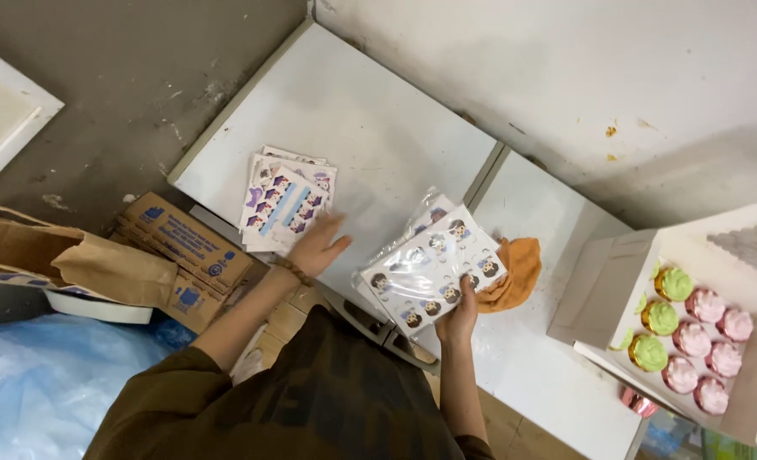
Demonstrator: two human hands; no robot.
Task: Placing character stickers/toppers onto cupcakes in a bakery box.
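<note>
My right hand grips the near edge of a stack of sticker sheets in clear plastic sleeves, printed with small round cartoon faces. My left hand hovers open, fingers spread, at the near edge of a second pile of sticker sheets with purple and blue figures lying on the white table. An orange cloth lies crumpled just right of the held stack.
An open white cake box at the right holds several green and pink frosted cupcakes. Cardboard boxes and a brown paper bag sit on the floor at left, above a blue plastic sheet.
</note>
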